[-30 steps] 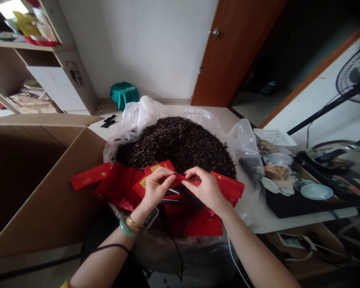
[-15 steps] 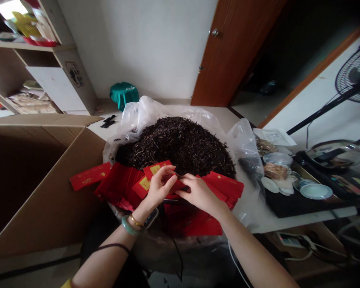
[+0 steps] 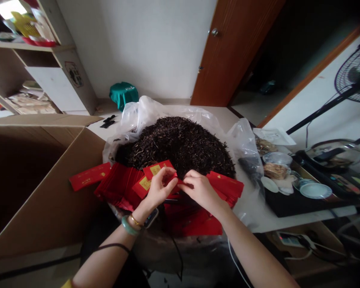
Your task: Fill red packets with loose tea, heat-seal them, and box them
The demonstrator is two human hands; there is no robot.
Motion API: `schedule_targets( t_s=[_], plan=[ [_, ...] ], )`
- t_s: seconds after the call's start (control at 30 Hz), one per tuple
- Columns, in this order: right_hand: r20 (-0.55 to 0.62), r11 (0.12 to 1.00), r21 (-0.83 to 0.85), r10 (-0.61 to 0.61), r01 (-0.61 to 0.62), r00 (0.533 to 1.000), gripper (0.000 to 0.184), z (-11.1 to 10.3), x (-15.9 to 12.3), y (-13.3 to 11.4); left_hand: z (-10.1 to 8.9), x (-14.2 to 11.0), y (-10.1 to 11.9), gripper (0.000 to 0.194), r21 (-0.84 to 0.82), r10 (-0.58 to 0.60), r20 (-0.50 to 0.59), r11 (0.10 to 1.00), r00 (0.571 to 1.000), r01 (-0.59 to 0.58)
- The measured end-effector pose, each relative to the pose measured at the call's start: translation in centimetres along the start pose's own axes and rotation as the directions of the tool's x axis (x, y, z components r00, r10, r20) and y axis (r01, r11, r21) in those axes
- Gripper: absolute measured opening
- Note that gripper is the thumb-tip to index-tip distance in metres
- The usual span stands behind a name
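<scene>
Red packet (image 3: 180, 181), dark leaves (image 3: 183, 138) just beyond

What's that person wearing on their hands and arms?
The left hand and right hand are bare. The left wrist wears a green bangle, gold bracelet and watch; a dark band crosses that forearm, near a yellow sleeve edge.

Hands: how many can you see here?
2: the left hand, beside the yellow-patched red packets, and the right hand, close by, both in front of the dark heap.
</scene>
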State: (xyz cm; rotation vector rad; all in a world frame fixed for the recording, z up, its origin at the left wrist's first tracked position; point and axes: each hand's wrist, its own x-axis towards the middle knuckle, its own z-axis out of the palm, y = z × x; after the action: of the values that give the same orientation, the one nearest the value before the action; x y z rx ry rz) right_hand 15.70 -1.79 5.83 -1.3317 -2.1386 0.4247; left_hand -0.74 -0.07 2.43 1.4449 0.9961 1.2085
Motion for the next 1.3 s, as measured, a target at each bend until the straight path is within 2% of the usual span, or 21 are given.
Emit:
schedule_targets(
  t_s=[0.17,0.27,0.33,0.47,0.53,0.63,0.67,0.73,0.83,0.93,1.03,1.1,1.13,1.17,1.23,1.3],
  plan=[
    [0.014,1.0,0.012,-0.012,0.012,1.0,0.012,-0.1,0.0,0.1,0.1,0.2,-0.1,0.028,0.043,-0.056,-0.004,0.998,0.998,0.056],
    [-0.078,0.993,0.114,-0.012,0.021,0.997,0.011,0.0,0.0,0.2,0.0,0.4,0.0,0.027,-0.024,-0.088,-0.048,0.996,0.995,0.087],
    [-0.152,0.977,0.212,0.042,-0.009,0.987,0.004,0.0,0.0,0.1,-0.2,0.6,0.1,0.026,-0.113,-0.093,-0.059,0.99,0.994,0.086],
    [-0.138,0.923,0.366,0.178,-0.117,0.974,0.017,-0.2,0.2,-0.1,-0.5,0.7,0.5,0.027,-0.229,-0.092,-0.056,0.97,0.994,0.077],
    [-0.134,0.915,0.393,0.153,-0.089,0.979,0.016,-0.5,0.3,-0.2,-0.6,0.7,0.6,0.028,-0.254,-0.086,-0.047,0.965,0.995,0.071],
    [-0.183,0.909,0.415,0.12,-0.034,0.976,0.024,-1.0,0.4,-0.5,-0.6,0.5,1.0,0.028,-0.284,-0.085,-0.043,0.956,0.995,0.069],
    [-0.194,0.905,0.424,0.127,-0.034,0.973,0.025,-1.2,0.3,-0.6,-0.6,0.4,1.3,0.029,-0.294,-0.099,-0.021,0.952,0.995,0.089],
    [-0.184,0.891,0.451,0.156,-0.058,0.97,0.025,-1.3,0.2,-0.9,-0.7,0.1,1.8,0.034,-0.297,-0.148,0.09,0.94,0.985,0.168],
    [-0.139,0.851,0.514,0.205,-0.106,0.969,0.026,-1.3,0.1,-1.1,-0.5,-0.3,2.5,0.045,-0.272,-0.222,0.303,0.912,0.927,0.308],
    [-0.098,0.81,0.562,0.267,-0.168,0.959,0.028,-1.1,0.2,-0.8,-0.1,-0.6,2.5,0.047,-0.296,-0.282,0.387,0.864,0.878,0.408],
    [-0.109,0.774,0.59,0.358,-0.23,0.927,0.033,-1.1,0.3,0.0,-0.2,-0.4,2.3,0.046,-0.366,-0.337,0.312,0.82,0.889,0.439],
    [-0.148,0.799,0.555,0.369,-0.232,0.918,0.035,-1.1,0.3,0.6,-0.6,-0.1,2.2,0.045,-0.422,-0.362,0.209,0.805,0.908,0.418],
    [-0.144,0.832,0.506,0.34,-0.227,0.929,0.033,-1.0,0.2,0.9,-1.0,0.1,2.3,0.044,-0.446,-0.367,0.16,0.801,0.916,0.399],
    [-0.109,0.874,0.435,0.29,-0.217,0.951,0.03,-0.9,0.0,1.0,-1.3,0.3,2.4,0.043,-0.464,-0.367,0.12,0.801,0.922,0.379],
    [0.044,0.954,0.245,0.17,-0.175,0.985,0.025,-0.4,-0.5,1.0,-2.1,0.7,2.5,0.043,-0.479,-0.354,0.054,0.811,0.934,0.335],
    [0.218,0.993,0.043,0.098,-0.11,0.971,0.04,0.3,-1.2,0.7,-2.7,0.9,2.7,0.044,-0.474,-0.343,0.015,0.825,0.939,0.308]
  ],
)
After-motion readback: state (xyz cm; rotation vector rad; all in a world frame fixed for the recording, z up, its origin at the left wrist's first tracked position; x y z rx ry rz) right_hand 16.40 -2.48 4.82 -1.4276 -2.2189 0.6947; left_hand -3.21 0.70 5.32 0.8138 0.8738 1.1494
